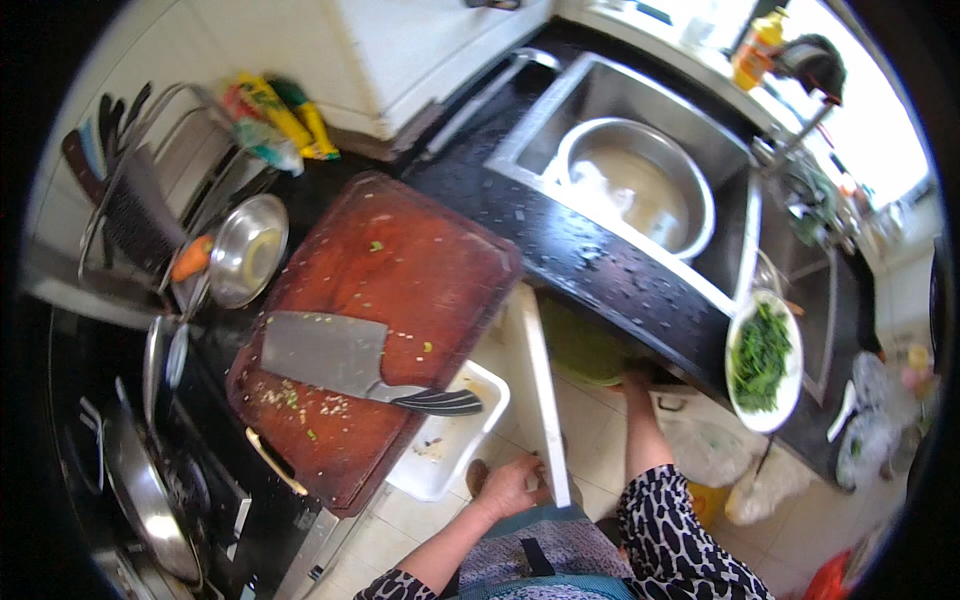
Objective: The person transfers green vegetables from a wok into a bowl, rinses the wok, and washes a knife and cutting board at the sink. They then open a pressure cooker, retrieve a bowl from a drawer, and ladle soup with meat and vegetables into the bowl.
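Note:
My left hand (514,484) is at the free end of an open white cabinet door (546,405), its fingers curled against the outer face. Whatever part they grip is hidden by the door's edge. My right hand (637,373) reaches down into the shadowed cabinet under the sink, beside a green rounded item (581,345); its fingers are too dark to make out. On the counter to the left lies a reddish-brown cutting board (420,262). A cleaver (326,349) rests flat across it, among chopped pale and green bits (292,397).
A steel basin (709,217) of cloudy water stands in the sink (551,124). An oval plate of leafy greens (761,360) sits at the counter edge. A white tray (442,457) lies below the board. A steel bowl (247,255), knife rack (139,202) and wok (142,487) are left.

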Tool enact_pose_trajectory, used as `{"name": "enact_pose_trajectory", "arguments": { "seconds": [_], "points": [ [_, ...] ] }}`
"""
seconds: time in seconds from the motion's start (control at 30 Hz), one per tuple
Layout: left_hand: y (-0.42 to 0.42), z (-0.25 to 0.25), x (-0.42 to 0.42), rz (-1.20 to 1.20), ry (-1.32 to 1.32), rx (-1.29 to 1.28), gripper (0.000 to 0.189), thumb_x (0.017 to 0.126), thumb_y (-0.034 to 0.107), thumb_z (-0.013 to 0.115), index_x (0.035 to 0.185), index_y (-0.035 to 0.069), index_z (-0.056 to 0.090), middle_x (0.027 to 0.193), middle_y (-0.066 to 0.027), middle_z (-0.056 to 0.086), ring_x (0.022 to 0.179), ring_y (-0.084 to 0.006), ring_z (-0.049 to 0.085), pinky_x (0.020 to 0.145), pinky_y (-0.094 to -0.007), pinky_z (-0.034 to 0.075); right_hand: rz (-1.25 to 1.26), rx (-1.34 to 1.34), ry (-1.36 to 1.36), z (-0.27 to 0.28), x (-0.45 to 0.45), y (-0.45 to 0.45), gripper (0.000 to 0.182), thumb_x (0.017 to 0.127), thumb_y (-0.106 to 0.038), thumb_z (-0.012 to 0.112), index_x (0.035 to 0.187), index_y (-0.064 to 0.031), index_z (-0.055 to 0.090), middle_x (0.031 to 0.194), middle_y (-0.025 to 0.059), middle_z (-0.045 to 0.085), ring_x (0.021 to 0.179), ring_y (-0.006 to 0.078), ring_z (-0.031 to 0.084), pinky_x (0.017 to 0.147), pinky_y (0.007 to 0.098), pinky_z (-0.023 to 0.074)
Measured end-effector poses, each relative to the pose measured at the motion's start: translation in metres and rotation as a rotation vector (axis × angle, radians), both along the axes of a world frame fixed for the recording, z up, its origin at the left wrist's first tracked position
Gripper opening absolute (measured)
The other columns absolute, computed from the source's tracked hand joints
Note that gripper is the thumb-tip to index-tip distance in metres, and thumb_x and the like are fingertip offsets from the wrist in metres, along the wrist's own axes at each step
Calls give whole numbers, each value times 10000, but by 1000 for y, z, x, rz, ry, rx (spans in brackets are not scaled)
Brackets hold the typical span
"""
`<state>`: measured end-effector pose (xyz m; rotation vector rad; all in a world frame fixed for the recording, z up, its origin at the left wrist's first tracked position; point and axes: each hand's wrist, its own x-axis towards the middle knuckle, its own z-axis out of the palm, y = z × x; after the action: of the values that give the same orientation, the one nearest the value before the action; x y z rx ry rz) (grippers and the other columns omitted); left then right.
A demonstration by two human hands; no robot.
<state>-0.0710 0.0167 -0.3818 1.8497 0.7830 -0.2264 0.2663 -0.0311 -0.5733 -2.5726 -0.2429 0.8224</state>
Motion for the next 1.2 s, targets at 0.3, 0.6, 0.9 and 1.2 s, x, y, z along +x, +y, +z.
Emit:
{"name": "enact_pose_trajectory", "arguments": {
  "seconds": [0.3,0.6,0.9,1.2],
  "points": [
    [-24,-22,-2,185,-150,22,342,724,240,673,1000,68,568,932,-111,617,779,-300,622,687,-382,499,299,-239,-177,-30,50,19,502,833,-137,522,1300,-3,396,1219,262,492,1082,385,492,916,440,391],
    [-22,5,54,-31,44,31,457,750,276,663,1136,73,526,1017,-150,593,888,-328,599,741,-414,499,511,261,-258,63,-75,-51,450,840,-95,509,1271,17,446,1283,265,429,1212,402,400,999,444,344],
    [-36,-16,106,-77,-17,-47,520,781,266,647,1226,80,454,1080,-187,568,946,-369,582,797,-423,493,784,68,-551,-16,-41,0,526,803,-80,569,1303,-16,421,1283,264,433,1158,405,443,970,435,373],
    [-26,-21,95,-88,-228,-35,401,790,224,644,1134,53,526,1010,-146,573,898,-326,588,734,-392,506,672,137,-525,-10,-21,30,507,805,-80,568,1290,-16,433,1269,266,442,1153,406,444,965,437,374]
  ]
}}
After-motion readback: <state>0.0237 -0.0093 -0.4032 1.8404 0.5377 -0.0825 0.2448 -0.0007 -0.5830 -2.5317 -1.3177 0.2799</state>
